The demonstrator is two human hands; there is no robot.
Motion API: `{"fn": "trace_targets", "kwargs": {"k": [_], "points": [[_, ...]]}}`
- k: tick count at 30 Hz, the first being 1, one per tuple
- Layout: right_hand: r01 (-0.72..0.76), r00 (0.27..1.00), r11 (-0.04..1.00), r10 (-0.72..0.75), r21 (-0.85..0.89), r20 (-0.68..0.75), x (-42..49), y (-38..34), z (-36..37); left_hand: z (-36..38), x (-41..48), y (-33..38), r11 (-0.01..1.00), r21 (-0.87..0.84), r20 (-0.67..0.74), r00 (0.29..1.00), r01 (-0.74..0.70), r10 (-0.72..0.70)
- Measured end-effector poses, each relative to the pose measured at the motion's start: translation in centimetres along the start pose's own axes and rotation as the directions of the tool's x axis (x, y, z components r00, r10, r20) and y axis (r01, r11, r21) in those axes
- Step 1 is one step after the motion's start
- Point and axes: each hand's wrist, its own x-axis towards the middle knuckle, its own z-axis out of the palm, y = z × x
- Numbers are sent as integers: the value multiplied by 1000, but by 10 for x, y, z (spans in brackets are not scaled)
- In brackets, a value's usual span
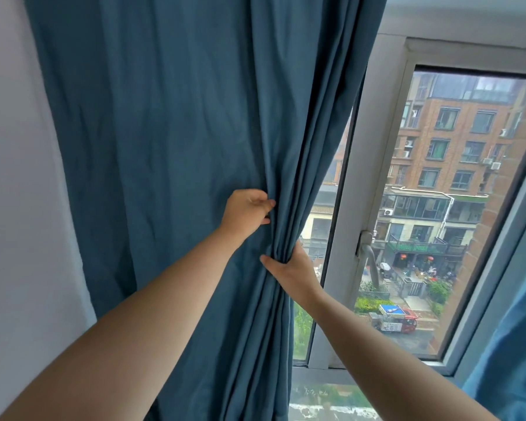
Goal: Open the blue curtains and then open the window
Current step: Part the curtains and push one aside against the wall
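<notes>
At curtain's bunched edge, L hand: fingers curled, tips pinching a fold of the dark blue cloth curtain, thumb under; sits just above R hand.
R hand: thumb across front of the gathered folds, other fingers wrapped behind cloth & hidden; grips the bunch lower down.
Curtain: hangs full height over L part of window; inner edge drawn into tight pleats btwn both hands, flat & creased to L of them.
Window: white-framed glass window just R of the hands, R pane uncovered.
Handle: pale lever handle on the frame points down, near R hand, not touched.
2nd blue curtain: lower R corner, well apart from hands.
Outside: brown brick apartment block; small red vehicle w/ blue roof on the street.
Writing: stickers on vehicle's side, too small to read.
</notes>
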Motion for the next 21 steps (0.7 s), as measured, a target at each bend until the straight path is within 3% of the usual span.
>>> {"fn": "trace_targets", "kwargs": {"k": [5, 8, 12, 14, 17, 18, 21], "points": [[-42, 983, 998, 34, -44, -179, 5, -12, 18, 1, -10, 10, 1000, -2, 36, 999, 4, -4], [-58, 980, 997, 45, -60, -195, 9, -15, 25, -5, -11, 10, 996, 79, 25, 999, -29, 27], [-47, 987, 980, 16, -195, -160, 13, -17, 27, -24, -17, 4, 941, 297, -53, 981, -162, 186], [-43, 988, 974, 9, -222, -151, 13, -20, 29, -41, -24, 3, 911, 340, -192, 931, -233, 310], [-58, 989, 958, 17, -279, -149, 13, -23, 33, -63, -24, -5, 824, 458, -344, 788, -335, 511], [-59, 989, 953, 14, -298, -149, 12, -24, 36, -68, -21, -10, 817, 478, -361, 776, -322, 517], [-35, 991, 948, -7, -317, -131, 13, -25, 45, -73, -12, -23, 907, 379, -423, 836, -186, 348]]}}
